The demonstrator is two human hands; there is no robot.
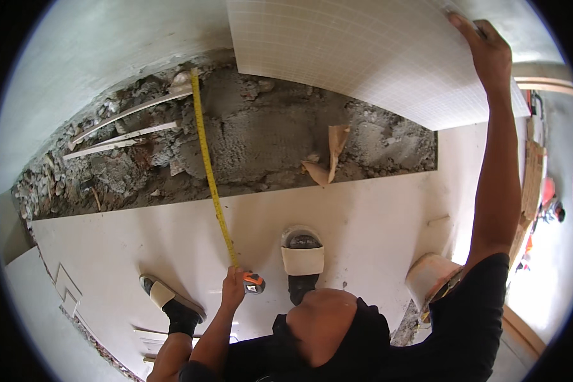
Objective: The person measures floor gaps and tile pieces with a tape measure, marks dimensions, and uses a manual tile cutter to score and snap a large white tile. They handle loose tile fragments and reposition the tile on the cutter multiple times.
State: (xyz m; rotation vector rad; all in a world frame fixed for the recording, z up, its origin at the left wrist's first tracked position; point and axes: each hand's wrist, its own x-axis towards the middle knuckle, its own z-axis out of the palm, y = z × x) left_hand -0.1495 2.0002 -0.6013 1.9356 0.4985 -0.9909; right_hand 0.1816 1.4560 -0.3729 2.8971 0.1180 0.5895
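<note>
Left hand (233,290) closed on an orange-and-black tape measure (254,282) — yellow blade (208,167) extended, markings too small to read; right hand (492,58) curled over a large tile's (356,54) edge.

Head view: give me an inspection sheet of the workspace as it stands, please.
Surface: pale floor, smooth, bordering a rough, grey mortar bed.
Job's things: tape measure, its yellow blade drawn out across the bed; large panel with a grid-patterned face, tilted above the bed; whether it touches down is unclear.
Clutter: thin pale strips and a torn brown scrap, lying on the bed.
Grips: left grip closed at the tape measure; right grip on the panel's upper right edge.
Cables: nothing seen.
Surroundings: pale wall behind the bed; bucket at right; small red items beyond, too small to identify.
</note>
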